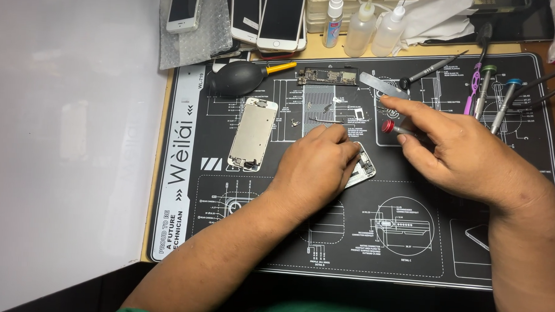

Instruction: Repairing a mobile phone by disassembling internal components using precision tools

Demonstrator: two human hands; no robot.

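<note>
Pressing the opened phone chassis [362,168] flat to the bench mat [410,240], the left hand [314,169] covers it while the right hand [456,150], just beside, pinches a red-capped screwdriver [390,127]; the light, thin frame looks fragile, best gripped by its edges.

A black repair mat [184,189] with white diagrams covers the counter [157,170]. A black rubber air blower [238,78] lies near the mat's far left corner, a detached screen panel [252,134] just nearer. A bare circuit board [327,76] sits along the far edge. Three plastic bottles [361,20] and several phones [281,18] stand beyond it. Spare screwdrivers [495,96] lie at the far right.
</note>
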